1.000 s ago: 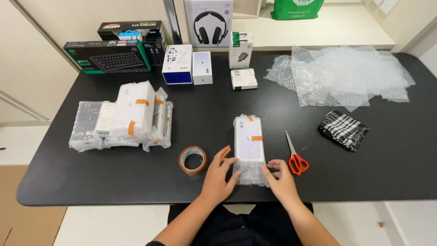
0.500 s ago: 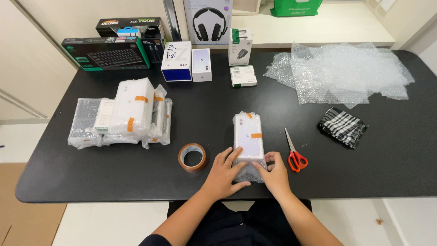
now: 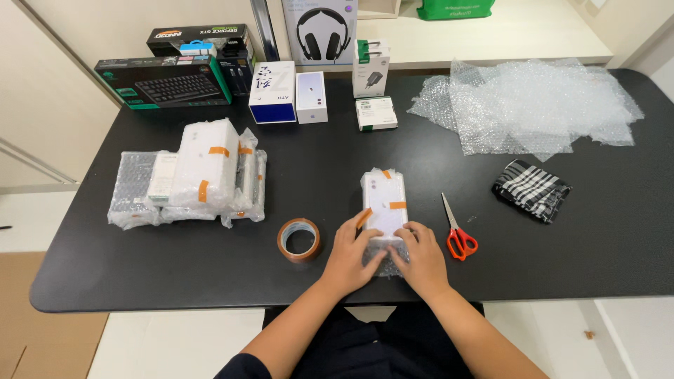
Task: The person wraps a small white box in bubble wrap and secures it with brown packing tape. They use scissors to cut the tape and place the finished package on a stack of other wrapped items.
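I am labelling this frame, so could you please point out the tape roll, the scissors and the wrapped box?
tape roll (image 3: 299,239), head view, front rim
scissors (image 3: 461,243), head view, orange handles
wrapped box (image 3: 384,198), head view, top face

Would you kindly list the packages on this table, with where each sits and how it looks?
Bubble-wrapped white box: near edge, orange tape strips, under the left hand and right hand.
Wrapped bundles: left side, white with orange tape.
Keyboard box: far left, black and green.
Headset box: far centre, upright, white.
Blue-and-white box: far centre.
Small white phone box: beside it.
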